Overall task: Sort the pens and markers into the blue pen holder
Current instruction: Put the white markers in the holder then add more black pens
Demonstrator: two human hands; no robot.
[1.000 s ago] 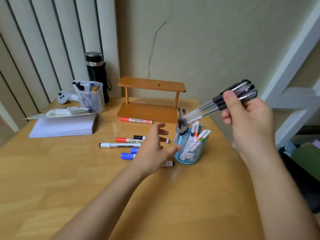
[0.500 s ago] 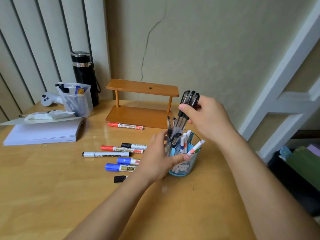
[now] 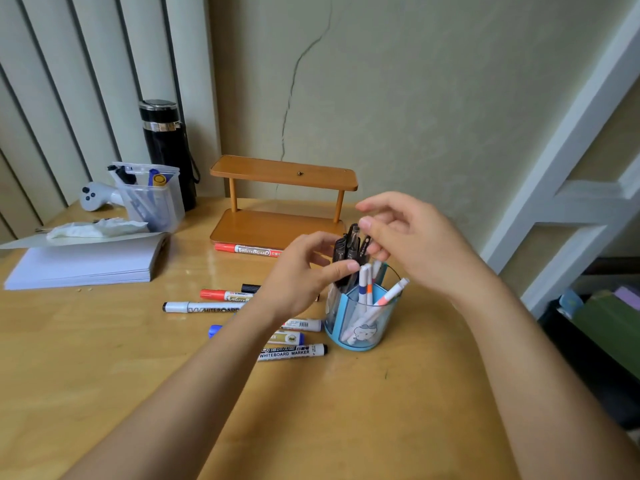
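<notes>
The blue pen holder point(image 3: 360, 341) stands on the wooden table and holds thin white markers point(image 3: 363, 282). A bunch of black pens point(image 3: 351, 247) stands upright in its left side. My left hand point(image 3: 301, 271) pinches this bunch between thumb and fingers just above the rim. My right hand point(image 3: 415, 244) hovers over the pen caps with its fingers spread, the fingertips at the caps. Several whiteboard markers lie left of the holder: a red one point(image 3: 221, 294), a white one with a black cap point(image 3: 201, 307), a blue one point(image 3: 216, 330) and a black-tipped one point(image 3: 294, 351). Another red marker point(image 3: 247, 250) lies by the shelf.
A small wooden two-level shelf point(image 3: 284, 174) stands behind the holder against the wall. At the left are a paper stack point(image 3: 86, 265), crumpled tissue point(image 3: 93, 228), a clear box of pens point(image 3: 152, 199), a black flask point(image 3: 166, 147) and a white controller point(image 3: 91, 195). The table's edge runs down the right.
My right hand lowered the black pens from the air into the holder and loosened its grip. My left hand rose from the holder's side to the pen bunch.
</notes>
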